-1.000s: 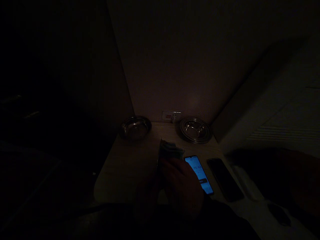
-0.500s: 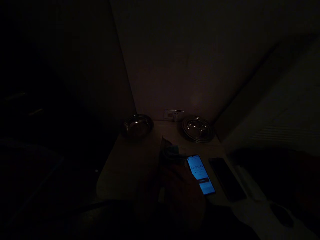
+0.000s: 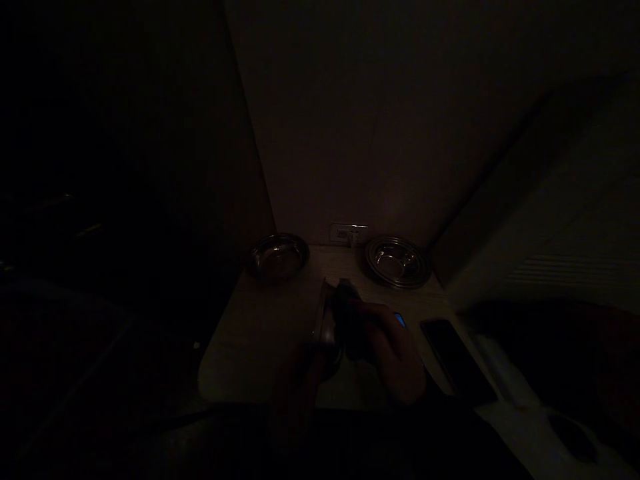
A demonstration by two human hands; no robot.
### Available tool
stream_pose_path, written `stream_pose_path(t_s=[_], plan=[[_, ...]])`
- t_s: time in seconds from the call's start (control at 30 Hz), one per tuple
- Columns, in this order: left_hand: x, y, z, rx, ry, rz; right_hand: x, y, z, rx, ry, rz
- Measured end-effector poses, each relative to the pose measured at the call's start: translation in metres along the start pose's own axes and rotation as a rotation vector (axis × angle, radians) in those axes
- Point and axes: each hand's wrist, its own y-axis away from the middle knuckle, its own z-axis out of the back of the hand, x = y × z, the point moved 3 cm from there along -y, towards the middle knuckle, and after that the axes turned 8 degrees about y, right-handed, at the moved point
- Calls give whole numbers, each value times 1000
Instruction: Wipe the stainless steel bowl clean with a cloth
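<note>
The scene is very dark. My right hand [image 3: 393,353] is closed around a dark bunched cloth [image 3: 346,308] and presses it against a small metal dish [image 3: 323,330] held on edge above the pale table [image 3: 260,340]. Dim and low in the view, my left hand [image 3: 297,387] grips the dish from below. A lit phone [image 3: 401,320] lies on the table behind my right hand, with only a sliver of its blue screen showing.
Two steel dishes stand at the table's back edge, one on the left [image 3: 277,255] and one on the right [image 3: 397,261], with a wall socket [image 3: 345,233] between them. A dark phone [image 3: 455,357] lies to the right, beside pale bedding [image 3: 525,413].
My right hand has moved up and forward with the cloth onto the dish, covering most of the lit phone screen. The view has grown darker.
</note>
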Motion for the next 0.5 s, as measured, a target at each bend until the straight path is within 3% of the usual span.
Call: stream_pose_path(t_s=[0.13,0.27,0.37,0.5], plan=[[-2,-6,1,59,87,-32,-14,8,9,-143,-199,-357],[-11,-8,1,73,77,-113,-23,11,9,-166,-335,-557],[-9,-9,3,53,24,-190,-24,14,7,-183,-379,-608],[6,-7,5,8,-32,-316,-20,16,6,-216,-369,-532]])
